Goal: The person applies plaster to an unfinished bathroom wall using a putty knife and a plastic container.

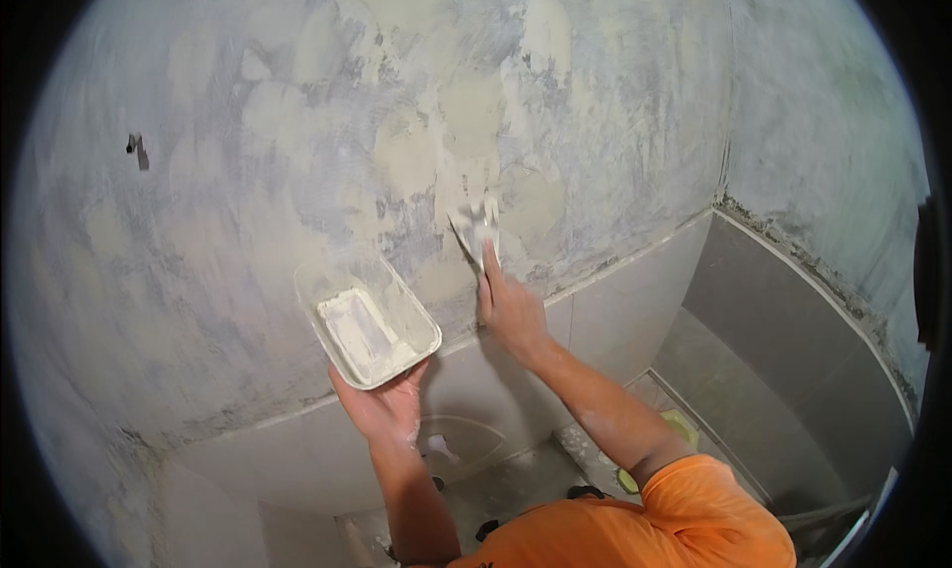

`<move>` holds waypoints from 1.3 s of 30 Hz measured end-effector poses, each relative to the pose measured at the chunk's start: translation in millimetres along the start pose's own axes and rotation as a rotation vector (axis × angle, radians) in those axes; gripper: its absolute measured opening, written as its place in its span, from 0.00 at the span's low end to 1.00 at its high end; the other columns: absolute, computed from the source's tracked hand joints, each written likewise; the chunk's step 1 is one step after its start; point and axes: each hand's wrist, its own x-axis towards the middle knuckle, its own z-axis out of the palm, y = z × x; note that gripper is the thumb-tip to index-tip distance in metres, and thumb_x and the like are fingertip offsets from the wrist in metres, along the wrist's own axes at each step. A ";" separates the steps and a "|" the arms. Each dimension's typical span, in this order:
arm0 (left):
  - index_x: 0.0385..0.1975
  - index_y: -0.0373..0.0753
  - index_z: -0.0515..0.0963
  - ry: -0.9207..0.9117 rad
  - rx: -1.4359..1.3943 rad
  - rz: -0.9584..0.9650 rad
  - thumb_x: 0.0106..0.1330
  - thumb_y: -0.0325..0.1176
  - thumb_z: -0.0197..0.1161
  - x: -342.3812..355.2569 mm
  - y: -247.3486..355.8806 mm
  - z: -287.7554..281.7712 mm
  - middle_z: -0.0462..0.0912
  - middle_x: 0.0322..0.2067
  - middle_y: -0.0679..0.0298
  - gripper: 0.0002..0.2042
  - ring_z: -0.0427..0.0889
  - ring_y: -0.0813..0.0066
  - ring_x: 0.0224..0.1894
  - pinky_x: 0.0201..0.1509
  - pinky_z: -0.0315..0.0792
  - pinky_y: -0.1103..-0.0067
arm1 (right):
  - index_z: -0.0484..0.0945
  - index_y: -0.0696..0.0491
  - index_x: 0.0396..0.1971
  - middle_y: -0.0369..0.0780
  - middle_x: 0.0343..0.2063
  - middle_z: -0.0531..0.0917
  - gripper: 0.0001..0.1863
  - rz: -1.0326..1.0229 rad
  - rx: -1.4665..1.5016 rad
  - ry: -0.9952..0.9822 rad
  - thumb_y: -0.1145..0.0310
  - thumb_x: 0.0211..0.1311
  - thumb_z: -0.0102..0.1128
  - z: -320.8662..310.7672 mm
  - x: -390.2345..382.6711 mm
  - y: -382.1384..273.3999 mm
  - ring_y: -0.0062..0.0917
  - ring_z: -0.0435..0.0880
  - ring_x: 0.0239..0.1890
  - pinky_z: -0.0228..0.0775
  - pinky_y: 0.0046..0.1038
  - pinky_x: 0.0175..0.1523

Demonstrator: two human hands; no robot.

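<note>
My left hand [385,407] holds up a shallow metal tray [399,297] from underneath; white filler lies in it. My right hand [510,308] grips a putty knife [476,228] and presses its smeared blade flat against the wall [248,171], index finger stretched along the handle. The wall is grey and mottled, with pale patches of filler around the blade. The tray sits to the left of the knife and a little lower, apart from it.
Grey tiles [615,300] cover the wall's lower part below a rough joint line. A corner [724,196] with a second tiled wall lies on the right. A small dark hole or fixing [137,149] marks the wall at far left. Dusty floor [516,489] with small objects below.
</note>
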 end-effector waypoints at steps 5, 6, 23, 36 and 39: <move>0.70 0.42 0.63 -0.054 -0.046 -0.021 0.74 0.55 0.42 -2.1 7.1 0.8 0.71 0.65 0.54 0.31 0.77 0.48 0.60 0.52 0.81 0.48 | 0.52 0.45 0.77 0.52 0.26 0.82 0.33 -0.020 0.085 -0.020 0.59 0.75 0.47 -14.1 -40.5 21.3 0.51 0.82 0.27 0.74 0.49 0.36; 0.70 0.42 0.63 -0.067 -0.051 -0.012 0.74 0.55 0.41 -1.7 8.9 -0.4 0.71 0.65 0.54 0.31 0.77 0.47 0.61 0.52 0.80 0.48 | 0.54 0.46 0.76 0.52 0.26 0.82 0.32 -0.080 0.130 0.094 0.59 0.75 0.47 -30.3 -21.5 20.1 0.51 0.81 0.27 0.73 0.49 0.37; 0.71 0.41 0.61 -0.066 -0.006 -0.043 0.75 0.55 0.43 9.9 -1.8 -28.8 0.68 0.67 0.53 0.32 0.74 0.47 0.64 0.55 0.79 0.46 | 0.49 0.48 0.77 0.53 0.28 0.83 0.35 0.070 0.074 -0.076 0.63 0.74 0.48 54.8 -42.6 13.1 0.53 0.81 0.27 0.73 0.49 0.37; 0.72 0.42 0.60 -0.083 -0.015 -0.044 0.76 0.54 0.40 3.7 5.7 -25.2 0.66 0.68 0.54 0.30 0.72 0.46 0.65 0.57 0.76 0.43 | 0.51 0.51 0.76 0.52 0.23 0.81 0.35 -0.103 0.140 0.228 0.61 0.73 0.50 -42.9 71.3 -42.8 0.52 0.80 0.24 0.73 0.48 0.32; 0.72 0.43 0.60 -0.056 0.033 -0.018 0.76 0.54 0.41 3.2 2.8 -29.3 0.68 0.67 0.55 0.30 0.73 0.48 0.64 0.57 0.76 0.44 | 0.49 0.49 0.77 0.53 0.22 0.81 0.37 -0.049 0.037 0.147 0.61 0.73 0.51 24.7 37.9 -20.3 0.51 0.80 0.23 0.73 0.48 0.28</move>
